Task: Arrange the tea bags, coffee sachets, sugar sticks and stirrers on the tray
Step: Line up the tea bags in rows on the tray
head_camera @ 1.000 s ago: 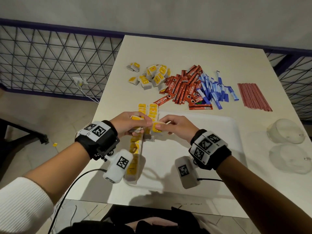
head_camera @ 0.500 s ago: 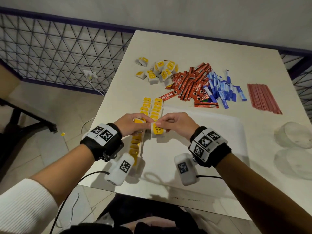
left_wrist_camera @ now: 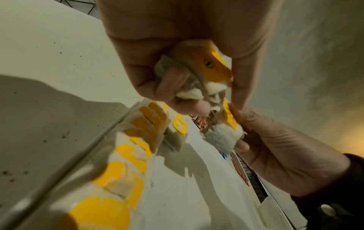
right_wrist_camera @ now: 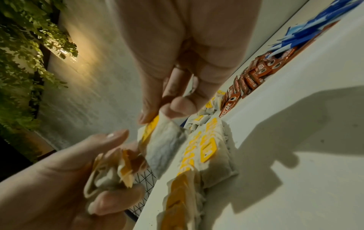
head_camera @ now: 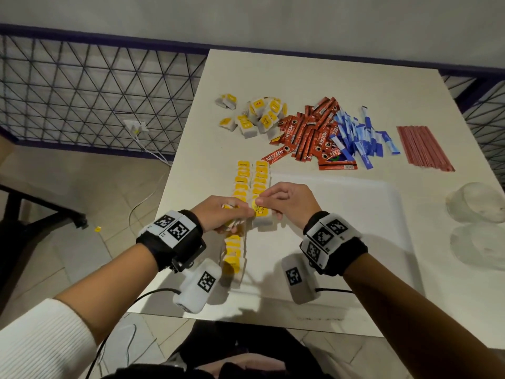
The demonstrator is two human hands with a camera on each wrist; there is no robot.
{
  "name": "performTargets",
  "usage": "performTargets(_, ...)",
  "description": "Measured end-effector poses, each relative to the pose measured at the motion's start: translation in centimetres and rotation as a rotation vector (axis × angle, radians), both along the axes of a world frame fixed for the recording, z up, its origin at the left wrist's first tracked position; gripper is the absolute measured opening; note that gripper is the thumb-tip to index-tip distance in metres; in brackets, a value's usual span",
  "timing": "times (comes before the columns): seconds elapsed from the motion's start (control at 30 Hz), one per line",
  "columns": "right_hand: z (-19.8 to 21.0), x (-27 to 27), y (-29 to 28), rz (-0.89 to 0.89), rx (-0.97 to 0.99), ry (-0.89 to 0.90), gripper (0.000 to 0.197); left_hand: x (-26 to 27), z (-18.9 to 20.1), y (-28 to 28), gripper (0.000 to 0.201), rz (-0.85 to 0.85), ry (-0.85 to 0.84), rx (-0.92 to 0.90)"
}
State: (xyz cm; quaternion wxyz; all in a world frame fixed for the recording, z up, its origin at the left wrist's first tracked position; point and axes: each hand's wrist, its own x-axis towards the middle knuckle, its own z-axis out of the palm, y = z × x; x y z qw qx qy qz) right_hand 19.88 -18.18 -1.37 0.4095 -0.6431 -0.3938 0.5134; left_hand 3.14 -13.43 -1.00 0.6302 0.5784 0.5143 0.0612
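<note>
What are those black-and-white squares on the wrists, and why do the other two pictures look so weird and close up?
Those squares sit on bands that carry small cameras. One picture comes from a camera on the person's head, looking down at a white table. The two odd ones come from the wrist cameras, looking along the fingers.

The left hand holds a bunch of tea bags. The right hand pinches a single tea bag over the white tray, where two rows of tea bags already lie.

Farther back wait loose tea bags, red coffee sachets, blue sugar sticks and red stirrers.
</note>
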Motion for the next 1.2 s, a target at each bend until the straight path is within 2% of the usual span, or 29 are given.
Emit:
performTargets(0.13,-0.3,-0.7,-0.6,-0.031,-0.033,0.024,0.011,-0.1,-0.4,0.2,0.020,-0.093,0.057,0.018)
performTargets(0.3,-0.2,-0.8,-1.1,0.020,-0.103,0.059,0.012,0.1,-0.5,0.5,0.019,-0.160,0.119,0.030)
performTargets(0.4,-0.2,-0.5,-1.3,0.049,-0.150,0.013,0.013,0.2,-0.5,0.4,0.019,-0.231,0.165,0.048)
performTargets(0.57,-1.0,-0.6,-1.2,-0.021,-0.212,-0.062,0.018,-0.4,-0.1,0.7,0.017,-0.270,0.166,0.013)
performTargets(0.9,-3.3,-1.5,0.2,0.051,-0.260,-0.254,0.021,-2.5,-0.3,1.6,0.023,-0.162,0.217,0.001)
performTargets(1.2,-4.4,-1.4,1.7,-0.023,-0.187,-0.268,0.015,-2.8,-0.3,1.5,0.016,-0.036,0.145,-0.078)
